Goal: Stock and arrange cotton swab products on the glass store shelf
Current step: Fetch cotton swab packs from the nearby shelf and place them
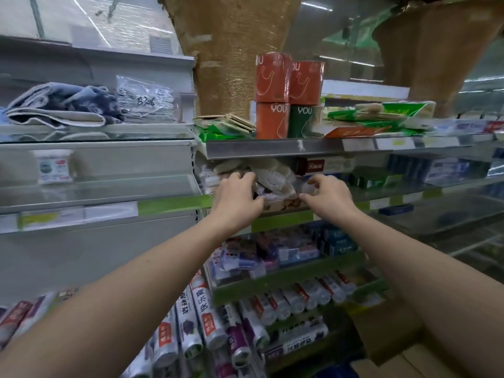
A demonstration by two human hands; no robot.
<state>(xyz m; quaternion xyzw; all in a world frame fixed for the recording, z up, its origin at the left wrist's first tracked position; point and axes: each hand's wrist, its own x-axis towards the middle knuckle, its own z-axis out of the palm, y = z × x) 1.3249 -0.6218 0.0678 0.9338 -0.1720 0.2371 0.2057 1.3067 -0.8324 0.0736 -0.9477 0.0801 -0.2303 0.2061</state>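
A heap of clear plastic cotton swab packets point(275, 181) lies on the glass shelf point(409, 190) at mid height, under a metal-fronted shelf. My left hand point(237, 199) reaches into the left side of the heap, fingers curled round a packet there. My right hand point(326, 195) is at the heap's right side, thumb and fingers pinching a small clear packet point(309, 188). The packets behind both hands are partly hidden and blurred.
Orange and green paper-wrapped rolls point(286, 99) stand on the shelf above, beside green packets point(381, 113). Folded towels point(60, 105) lie upper left. Boxed goods point(286, 251) and film rolls point(201, 323) fill the shelves below. A cardboard box point(387, 331) sits lower right.
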